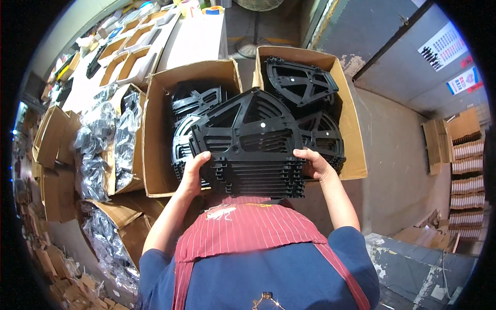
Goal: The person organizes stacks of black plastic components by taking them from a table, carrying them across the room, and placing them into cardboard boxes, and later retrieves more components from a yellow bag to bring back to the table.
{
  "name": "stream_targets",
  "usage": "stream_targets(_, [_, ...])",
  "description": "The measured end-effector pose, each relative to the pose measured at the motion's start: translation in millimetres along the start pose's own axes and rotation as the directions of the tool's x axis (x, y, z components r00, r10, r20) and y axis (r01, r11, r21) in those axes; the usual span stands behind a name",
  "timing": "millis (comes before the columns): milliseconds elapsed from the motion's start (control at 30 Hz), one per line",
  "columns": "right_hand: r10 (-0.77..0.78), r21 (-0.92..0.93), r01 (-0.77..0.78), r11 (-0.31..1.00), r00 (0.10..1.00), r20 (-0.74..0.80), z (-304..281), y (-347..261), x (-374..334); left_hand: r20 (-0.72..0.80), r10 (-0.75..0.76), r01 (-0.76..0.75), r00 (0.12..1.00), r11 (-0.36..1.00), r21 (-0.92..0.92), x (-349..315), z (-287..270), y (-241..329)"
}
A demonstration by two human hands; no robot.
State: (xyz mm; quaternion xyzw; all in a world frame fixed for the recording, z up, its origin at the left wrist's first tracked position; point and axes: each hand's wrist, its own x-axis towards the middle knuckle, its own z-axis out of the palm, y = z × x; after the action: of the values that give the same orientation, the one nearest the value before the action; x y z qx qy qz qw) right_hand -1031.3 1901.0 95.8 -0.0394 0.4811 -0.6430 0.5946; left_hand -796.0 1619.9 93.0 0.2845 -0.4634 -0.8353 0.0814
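Between my two hands is a thick stack of black plastic fan-shaped frames (243,139), held in front of my apron. My left hand (194,173) grips its left side with the thumb on top. On the right side, my right hand (314,164) does the same; the fingers of both hands are mostly hidden under the stack. Behind it stand two open cardboard boxes. The left box (155,124) holds more black frames (199,101), partly covered by the stack. More such frames (299,80) lie in the right box (354,129).
To the left, cardboard boxes hold bagged dark parts (95,144) in clear plastic. A white table (199,39) with shallow trays (135,64) stands at the far left. A floor fan (253,46) is behind the boxes. Stacked cardboard (467,181) lines the right wall, near a dark worn surface (413,268).
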Motion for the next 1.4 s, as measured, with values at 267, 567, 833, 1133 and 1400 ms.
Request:
stream_targets(267, [-0.213, 0.114, 0.222, 0.968, 0.974, -0.081, 7, 6, -18, 0.032, 0.015, -0.018, 0.999, 0.994, 0.111, 15, 20, 32])
stream_targets(567, [-0.516, 0.208, 0.648, 0.733, 0.728, -0.451, 75, -8, -48, 0.066, 0.065, -0.065, 0.996, 0.998, -0.01, 72, 42, 59])
stream_targets(833, [-0.898, -0.319, 0.876, 0.363, 0.237, -0.371, 111, 7, -30, 0.271, -0.044, -0.011, 0.961, 0.98, 0.198, 64, 145, 19])
stream_targets(1133, [-0.932, -0.475, 0.823, 0.311, 0.168, -0.32, 108, 31, -26, 0.466, -0.121, 0.126, 0.876, 0.992, 0.021, 78, 173, 8])
stream_targets(1400, [-0.961, -0.756, 0.644, 0.118, 0.266, 0.077, 84, 9, -66, 0.479, -0.24, 0.182, 0.844, 0.969, 0.165, 94, 180, 40])
